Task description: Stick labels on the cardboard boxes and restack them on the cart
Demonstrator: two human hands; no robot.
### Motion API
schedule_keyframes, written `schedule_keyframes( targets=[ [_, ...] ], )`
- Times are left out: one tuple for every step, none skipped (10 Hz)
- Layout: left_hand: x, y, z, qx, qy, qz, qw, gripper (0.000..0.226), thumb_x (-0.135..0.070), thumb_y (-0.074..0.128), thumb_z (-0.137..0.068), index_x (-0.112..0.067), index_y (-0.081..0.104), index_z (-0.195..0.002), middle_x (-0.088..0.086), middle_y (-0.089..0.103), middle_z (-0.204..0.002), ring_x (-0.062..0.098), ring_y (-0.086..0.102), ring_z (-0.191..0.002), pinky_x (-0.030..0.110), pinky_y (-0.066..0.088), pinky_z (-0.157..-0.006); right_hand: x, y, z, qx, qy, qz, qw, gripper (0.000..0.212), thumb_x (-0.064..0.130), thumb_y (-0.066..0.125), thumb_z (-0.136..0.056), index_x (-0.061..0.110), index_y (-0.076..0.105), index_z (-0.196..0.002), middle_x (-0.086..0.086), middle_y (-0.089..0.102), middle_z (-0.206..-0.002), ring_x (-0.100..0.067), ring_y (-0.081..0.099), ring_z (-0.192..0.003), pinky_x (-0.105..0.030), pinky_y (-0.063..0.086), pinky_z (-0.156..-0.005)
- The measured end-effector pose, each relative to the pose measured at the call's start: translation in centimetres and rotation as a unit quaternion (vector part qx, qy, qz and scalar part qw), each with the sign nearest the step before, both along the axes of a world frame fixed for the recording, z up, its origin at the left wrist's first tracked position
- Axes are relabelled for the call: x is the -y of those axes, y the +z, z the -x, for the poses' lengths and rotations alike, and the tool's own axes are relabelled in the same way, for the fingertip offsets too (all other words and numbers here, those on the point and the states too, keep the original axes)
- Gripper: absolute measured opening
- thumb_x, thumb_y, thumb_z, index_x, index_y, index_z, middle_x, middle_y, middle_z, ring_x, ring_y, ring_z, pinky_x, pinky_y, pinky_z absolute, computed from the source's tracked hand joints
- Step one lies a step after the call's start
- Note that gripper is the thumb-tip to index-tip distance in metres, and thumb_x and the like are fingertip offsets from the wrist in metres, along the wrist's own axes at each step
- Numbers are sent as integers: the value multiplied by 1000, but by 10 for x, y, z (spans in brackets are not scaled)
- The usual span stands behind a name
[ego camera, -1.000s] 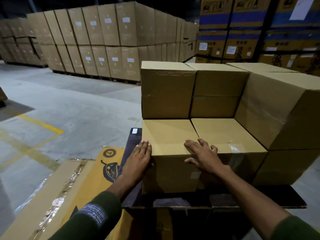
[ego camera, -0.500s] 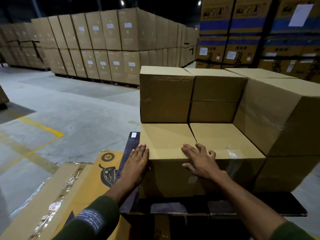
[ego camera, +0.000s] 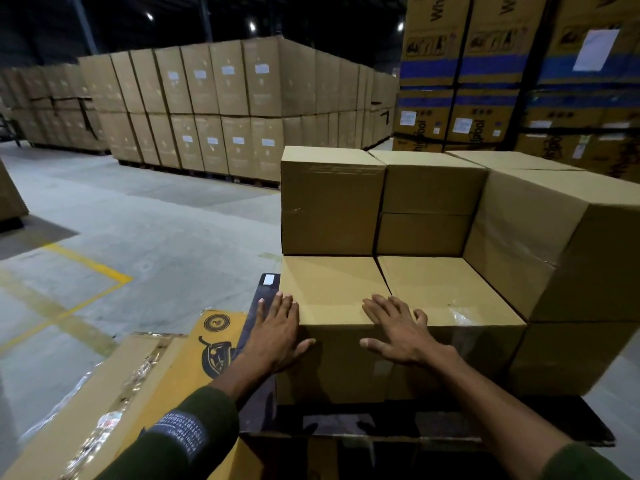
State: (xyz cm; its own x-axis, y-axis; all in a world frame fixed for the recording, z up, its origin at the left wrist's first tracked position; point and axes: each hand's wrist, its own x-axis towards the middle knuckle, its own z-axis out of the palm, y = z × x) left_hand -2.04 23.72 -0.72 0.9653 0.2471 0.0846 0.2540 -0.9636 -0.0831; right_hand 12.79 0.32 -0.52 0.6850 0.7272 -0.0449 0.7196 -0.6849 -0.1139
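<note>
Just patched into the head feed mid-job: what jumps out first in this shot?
Two bare hands lie flat on the nearest cardboard box at the cart's front: the left hand on its left top corner, the right hand spread over its top edge. Behind and to the right, more plain boxes are stacked higher on the cart. A printed yellow carton lies at lower left, and walls of palletised boxes fill the background.

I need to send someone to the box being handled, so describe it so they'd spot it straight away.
Find the cart stacked with plain boxes. The box is in the bottom layer at the near left corner, under the left hand and right hand. Unlike its neighbours, both hands lie flat on it.
</note>
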Motion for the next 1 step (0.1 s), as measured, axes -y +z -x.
schedule_keyframes(
  targets=[
    [8, 11, -1, 26, -12, -15, 999, 102, -78, -1, -81, -8, 2, -156, 12, -10, -163, 29, -19, -148, 53, -19, -113, 7, 12, 1, 13, -15, -59, 998, 82, 75, 33, -88, 36, 4, -154, 6, -4, -164, -22, -5, -150, -64, 8, -115]
  ],
)
